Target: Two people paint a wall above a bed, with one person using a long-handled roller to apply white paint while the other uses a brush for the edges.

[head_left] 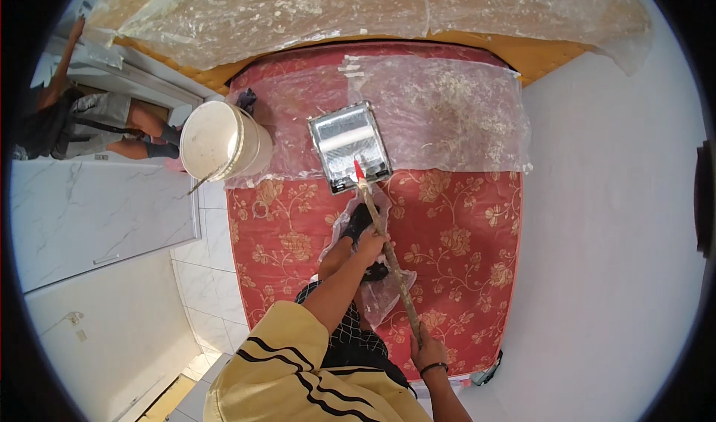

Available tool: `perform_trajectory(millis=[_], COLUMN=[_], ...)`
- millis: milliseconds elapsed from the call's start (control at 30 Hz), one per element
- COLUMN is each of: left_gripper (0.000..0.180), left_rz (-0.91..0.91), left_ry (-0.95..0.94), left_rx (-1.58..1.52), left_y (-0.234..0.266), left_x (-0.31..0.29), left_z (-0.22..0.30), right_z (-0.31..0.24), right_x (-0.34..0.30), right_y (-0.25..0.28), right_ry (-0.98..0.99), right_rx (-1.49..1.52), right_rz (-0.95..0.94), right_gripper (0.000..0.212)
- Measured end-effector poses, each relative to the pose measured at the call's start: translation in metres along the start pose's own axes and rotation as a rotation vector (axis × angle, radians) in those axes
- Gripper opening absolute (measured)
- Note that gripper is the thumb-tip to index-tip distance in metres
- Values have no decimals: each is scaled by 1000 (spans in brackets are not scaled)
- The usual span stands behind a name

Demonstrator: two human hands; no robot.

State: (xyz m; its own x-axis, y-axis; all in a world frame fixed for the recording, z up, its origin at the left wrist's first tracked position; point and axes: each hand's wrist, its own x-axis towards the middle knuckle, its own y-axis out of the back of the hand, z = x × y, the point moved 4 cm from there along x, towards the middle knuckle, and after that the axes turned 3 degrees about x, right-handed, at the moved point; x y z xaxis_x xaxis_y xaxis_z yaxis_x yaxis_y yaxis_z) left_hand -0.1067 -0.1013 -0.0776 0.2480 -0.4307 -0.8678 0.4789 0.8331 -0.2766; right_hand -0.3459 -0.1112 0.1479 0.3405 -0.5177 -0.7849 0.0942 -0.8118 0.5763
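A long wooden pole [399, 284] slants across the middle, held in both my hands. My left hand [371, 243] is closed round its upper part. Lower down, my right hand [426, 347], with a dark band at the wrist, grips the near end. A red handle piece [359, 170] at the pole's far end reaches over a black-rimmed paint tray [325, 170] smeared with white paint. A pale band lies across the tray; I cannot tell if it is a roller. Left of the tray stands a big white bucket [261, 149], a thin stick at its rim.
I stand on a red flowered mattress [455, 273], plastic under my feet. Paint-spotted plastic sheeting [462, 116] covers its far part, and more drapes the yellow headboard [548, 60]. Another person [82, 123] is at the far left, an arm raised. A pale wall [597, 220] borders the right.
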Motion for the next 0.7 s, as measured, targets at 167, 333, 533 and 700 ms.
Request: perform_trajectory(millis=[167,333,533,700], left_gripper=[16,19,16,16], left_rz=[-7,-27,-55,-25], left_ry=[-71,68,164,145], left_rx=[12,30,83,85], left_y=[-6,-15,-7,9], left_x=[-26,-66,-69,-32], left_z=[13,-16,-57,-41], right_z=[1,20,30,9], right_x=[-18,-62,-81,-39], right_y=[6,8,4,-18], right_ry=[79,87,-59,-70], right_rx=[58,83,30,25], right_rz=[49,-13,-80,-78], right_gripper=[48,49,50,50])
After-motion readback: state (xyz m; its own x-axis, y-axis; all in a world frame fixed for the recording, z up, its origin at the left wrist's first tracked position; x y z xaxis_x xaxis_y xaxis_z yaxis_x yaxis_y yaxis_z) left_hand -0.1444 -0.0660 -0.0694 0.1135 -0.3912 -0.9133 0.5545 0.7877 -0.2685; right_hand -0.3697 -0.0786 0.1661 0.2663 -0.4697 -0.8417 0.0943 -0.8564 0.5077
